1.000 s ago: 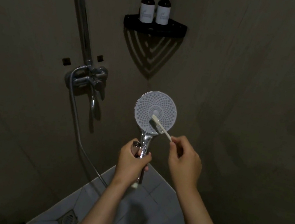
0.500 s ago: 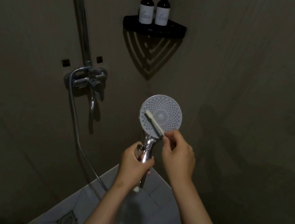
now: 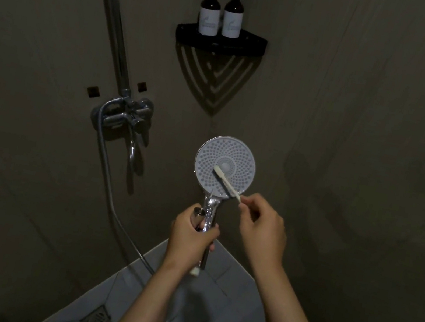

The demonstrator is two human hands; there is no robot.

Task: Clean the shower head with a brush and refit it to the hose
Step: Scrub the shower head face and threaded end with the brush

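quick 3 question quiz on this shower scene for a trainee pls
1. True or false: the shower head is screwed onto the hose.
2. Which hand holds the brush against the nozzle face? A) left B) right C) neither
3. How many pump bottles stand on the corner shelf?

Key:
1. False: the lower end of the handle is bare.
2. B: the right hand pinches the brush, while the left hand grips the handle.
3. Two.
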